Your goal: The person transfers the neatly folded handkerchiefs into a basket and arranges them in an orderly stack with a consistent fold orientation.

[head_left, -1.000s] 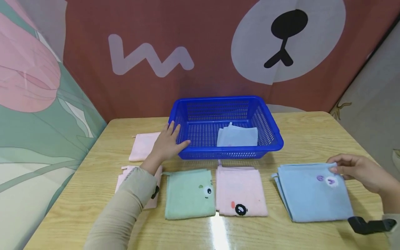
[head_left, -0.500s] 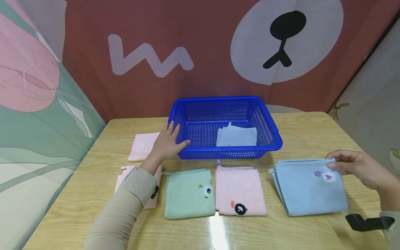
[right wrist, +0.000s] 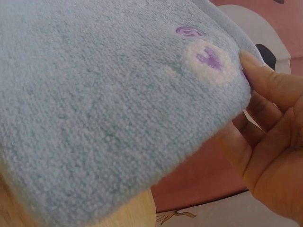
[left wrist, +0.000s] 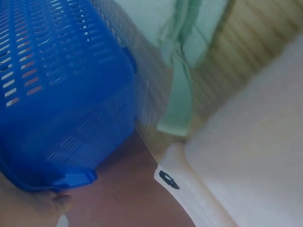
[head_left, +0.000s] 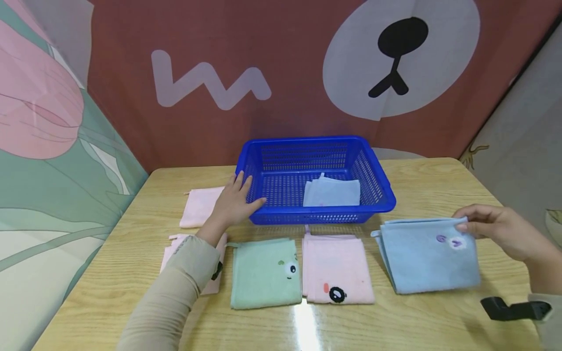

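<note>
Right of basket [head_left: 316,212], blue towel [head_left: 428,258] now higher, pinched by right hand [head_left: 505,229]; left hand [head_left: 232,202] spread against basket.

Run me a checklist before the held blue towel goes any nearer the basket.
1. Right grip secure: ok. Thumb and fingers pinch one corner of the blue towel.
2. Blue towel lifted off the table: cannot tell. No view settles whether its lower edge touches.
3. Basket steadied: cannot tell. The left grip lies spread at its left rim, but firmness does not show.
4. Room inside: ok. One pale blue towel lies on the right, leaving space on the left.
5. Blue towel over the basket: not ok. It is outside, in front and to the right.
</note>
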A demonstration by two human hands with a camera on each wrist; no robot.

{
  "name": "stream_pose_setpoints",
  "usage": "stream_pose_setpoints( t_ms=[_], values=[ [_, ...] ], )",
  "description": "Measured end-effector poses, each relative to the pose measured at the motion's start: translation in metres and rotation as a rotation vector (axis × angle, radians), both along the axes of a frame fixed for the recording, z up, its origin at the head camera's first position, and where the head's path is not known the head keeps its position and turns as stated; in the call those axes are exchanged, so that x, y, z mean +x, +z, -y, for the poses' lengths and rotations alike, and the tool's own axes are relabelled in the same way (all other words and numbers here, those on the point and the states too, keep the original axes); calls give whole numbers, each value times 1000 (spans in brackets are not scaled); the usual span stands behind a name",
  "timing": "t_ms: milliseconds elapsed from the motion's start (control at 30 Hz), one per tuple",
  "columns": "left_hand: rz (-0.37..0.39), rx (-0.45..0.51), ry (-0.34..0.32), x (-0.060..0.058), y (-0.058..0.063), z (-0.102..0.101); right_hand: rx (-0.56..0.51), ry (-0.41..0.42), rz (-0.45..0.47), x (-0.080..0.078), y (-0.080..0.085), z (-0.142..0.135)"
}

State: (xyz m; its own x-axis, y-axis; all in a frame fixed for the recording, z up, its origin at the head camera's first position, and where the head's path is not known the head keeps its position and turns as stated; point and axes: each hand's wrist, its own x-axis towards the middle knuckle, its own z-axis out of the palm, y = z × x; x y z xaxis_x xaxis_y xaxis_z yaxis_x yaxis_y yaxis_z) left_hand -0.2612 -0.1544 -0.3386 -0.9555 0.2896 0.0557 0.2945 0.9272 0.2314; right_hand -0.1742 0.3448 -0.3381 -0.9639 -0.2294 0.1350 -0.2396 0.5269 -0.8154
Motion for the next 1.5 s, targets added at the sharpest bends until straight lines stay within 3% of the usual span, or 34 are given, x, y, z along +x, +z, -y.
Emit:
stream_pose_setpoints(
  t_ms=[367, 700, 1500],
  values=[
    [0, -2, -6, 1, 1, -1, -48, 62, -54, -2, 8, 5],
    [-2, 3, -4, 1, 1, 0, 13, -1, -71, -2, 15, 12],
    [-1, 2, 0, -1, 0, 0, -48, 50, -115, -8, 27, 26]
  ],
)
